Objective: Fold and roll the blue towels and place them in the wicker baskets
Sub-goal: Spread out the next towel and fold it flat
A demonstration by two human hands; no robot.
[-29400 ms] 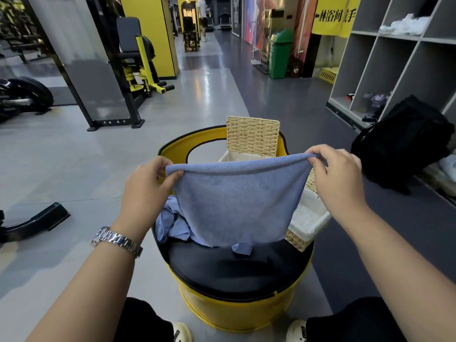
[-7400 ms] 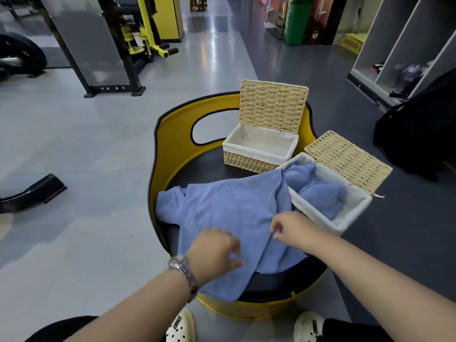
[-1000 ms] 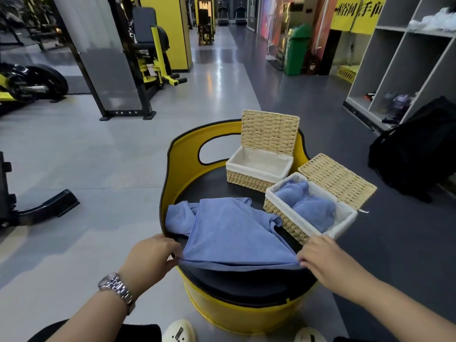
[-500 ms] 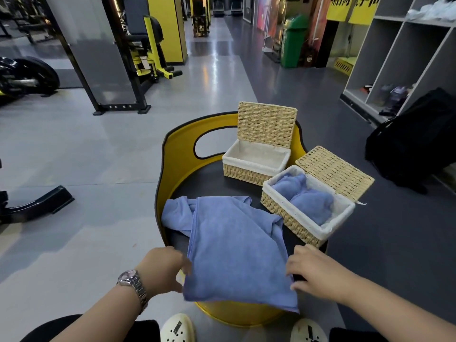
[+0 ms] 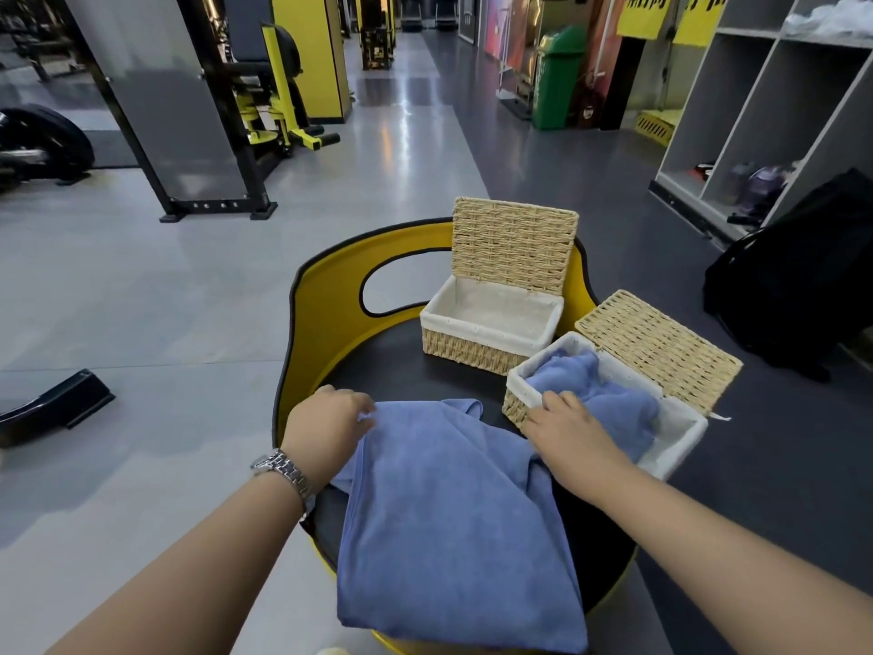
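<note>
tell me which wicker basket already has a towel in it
The nearer basket, by the right hand, holds a blue towel; the farther basket shows only white lining.

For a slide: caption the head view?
Both hands at blue towel's far corners; nearer basket already filled.

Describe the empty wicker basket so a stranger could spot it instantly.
On the round black seat of the yellow drum stool, two white-lined wicker baskets stand. Take the farther one, its lid upright against the yellow backrest. Unlike the nearer basket, it holds no blue towel.
</note>
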